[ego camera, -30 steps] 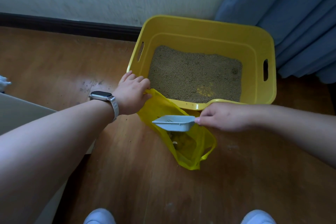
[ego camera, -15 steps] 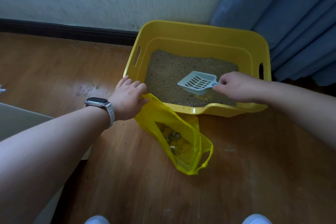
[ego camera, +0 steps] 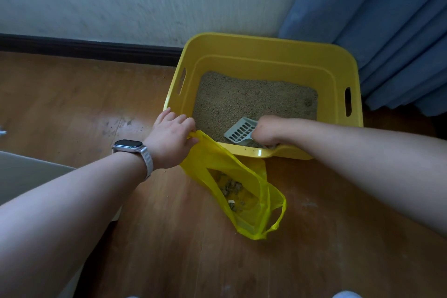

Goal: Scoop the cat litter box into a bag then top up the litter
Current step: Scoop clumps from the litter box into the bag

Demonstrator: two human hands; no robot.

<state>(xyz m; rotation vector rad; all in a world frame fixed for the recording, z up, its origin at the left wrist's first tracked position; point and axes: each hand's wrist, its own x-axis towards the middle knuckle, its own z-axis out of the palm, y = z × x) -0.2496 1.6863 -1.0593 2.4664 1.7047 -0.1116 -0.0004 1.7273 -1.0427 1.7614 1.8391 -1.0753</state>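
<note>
A yellow litter box (ego camera: 266, 48) stands on the wooden floor against the wall, with tan litter (ego camera: 254, 99) spread over its bottom. My right hand (ego camera: 267, 130) is inside the box at its near edge, shut on the handle of a grey slotted scoop (ego camera: 240, 131) whose blade points left and down into the litter. My left hand (ego camera: 173, 136) grips the rim of a yellow plastic bag (ego camera: 256, 203) beside the box's near left corner. The bag lies open on the floor and holds several clumps.
A blue curtain (ego camera: 387, 31) hangs at the right, touching the box's far right corner. A pale wall with a dark skirting board (ego camera: 84, 47) runs behind. A grey flat surface (ego camera: 24, 176) sits at the left under my forearm. Dark specks dot the floor (ego camera: 118, 123).
The scoop was over the bag, then moved up into the box; now it has dropped to the near edge with its blade tipped into the litter. My left hand kept hold of the bag.
</note>
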